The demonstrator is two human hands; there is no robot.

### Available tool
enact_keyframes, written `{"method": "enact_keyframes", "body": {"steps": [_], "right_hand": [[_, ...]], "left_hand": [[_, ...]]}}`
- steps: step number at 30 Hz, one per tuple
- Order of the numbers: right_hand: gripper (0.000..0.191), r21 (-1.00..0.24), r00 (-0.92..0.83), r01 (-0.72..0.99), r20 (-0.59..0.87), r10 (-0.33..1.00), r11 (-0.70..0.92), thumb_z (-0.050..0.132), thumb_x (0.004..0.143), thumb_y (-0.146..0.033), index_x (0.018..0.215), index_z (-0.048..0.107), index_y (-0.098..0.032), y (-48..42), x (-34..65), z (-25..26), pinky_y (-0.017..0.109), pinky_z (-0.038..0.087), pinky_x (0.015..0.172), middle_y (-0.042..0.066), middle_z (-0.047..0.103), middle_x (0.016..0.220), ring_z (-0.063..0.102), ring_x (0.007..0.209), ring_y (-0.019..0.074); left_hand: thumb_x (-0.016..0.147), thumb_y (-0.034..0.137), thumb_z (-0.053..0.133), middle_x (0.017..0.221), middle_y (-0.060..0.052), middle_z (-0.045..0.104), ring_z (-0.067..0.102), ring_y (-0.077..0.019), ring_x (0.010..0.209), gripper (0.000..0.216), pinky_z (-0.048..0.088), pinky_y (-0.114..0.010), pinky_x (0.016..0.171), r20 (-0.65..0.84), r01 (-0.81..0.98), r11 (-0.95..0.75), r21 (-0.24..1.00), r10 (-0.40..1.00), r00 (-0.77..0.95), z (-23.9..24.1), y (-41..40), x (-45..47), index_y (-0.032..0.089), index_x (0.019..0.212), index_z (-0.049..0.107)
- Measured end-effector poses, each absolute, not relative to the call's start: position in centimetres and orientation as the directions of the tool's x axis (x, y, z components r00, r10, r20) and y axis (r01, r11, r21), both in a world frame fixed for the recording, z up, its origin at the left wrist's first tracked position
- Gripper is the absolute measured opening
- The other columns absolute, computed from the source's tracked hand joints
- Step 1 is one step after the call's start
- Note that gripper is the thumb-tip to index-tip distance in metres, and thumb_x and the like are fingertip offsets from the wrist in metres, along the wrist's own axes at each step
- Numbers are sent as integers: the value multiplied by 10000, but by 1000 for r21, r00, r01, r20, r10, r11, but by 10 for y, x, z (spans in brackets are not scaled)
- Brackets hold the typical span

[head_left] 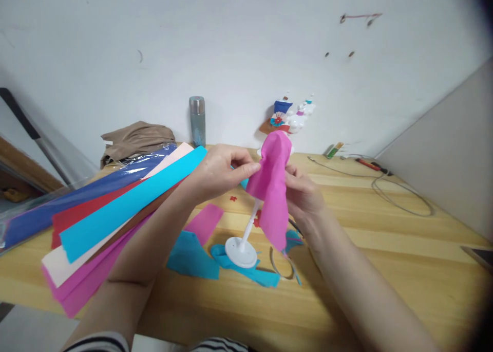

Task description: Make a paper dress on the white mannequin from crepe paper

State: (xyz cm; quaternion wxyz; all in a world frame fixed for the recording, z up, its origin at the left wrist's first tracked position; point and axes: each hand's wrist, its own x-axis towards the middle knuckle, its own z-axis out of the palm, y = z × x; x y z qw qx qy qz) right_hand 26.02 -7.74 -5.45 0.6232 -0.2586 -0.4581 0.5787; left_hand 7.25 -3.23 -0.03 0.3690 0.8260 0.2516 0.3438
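A piece of magenta crepe paper [272, 187] is draped over the top of a small white stand [242, 250] with a round base, which rests on the wooden table [385, 249]. My left hand [220, 171] pinches the paper's upper left edge between thumb and fingers. My right hand [304, 192] is closed on the paper from the right side, behind the drape. The upper part of the stand is hidden under the paper.
Long folded crepe sheets [115, 208] in blue, red, cyan, white and pink lie at left. Cyan scraps [192, 257] and a pink scrap [206, 222] lie by the stand base. A grey bottle [197, 119], brown cloth [134, 139], dressed figurines [288, 116] and a cable [400, 192] sit farther back.
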Motion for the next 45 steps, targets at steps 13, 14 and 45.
{"method": "enact_keyframes", "body": {"steps": [13,14,45], "right_hand": [[386,-898,6,-323,312,950,298,972,592,-470,834,751,-265,-75,257,-59,321,548,654,-17,717,758,629,661,162],[386,-898,21,-314,318,948,308,973,591,-468,828,747,-262,-76,257,-58,314,540,644,-17,714,756,623,659,159],[240,-892,168,-193,381,909,409,918,683,-352,849,768,-267,-82,253,-53,349,548,706,8,729,838,640,724,176]], "left_hand": [[877,407,619,638,-17,591,553,-126,645,340,463,-247,612,446,80,-551,831,744,498,3,-39,72,161,642,613],[881,436,610,657,-25,602,556,-131,661,368,463,-253,619,454,106,-566,817,747,486,4,-39,72,161,637,616],[684,543,911,735,19,626,579,-94,654,482,484,-241,677,303,-311,-127,942,720,624,-38,3,88,161,797,639]]}}
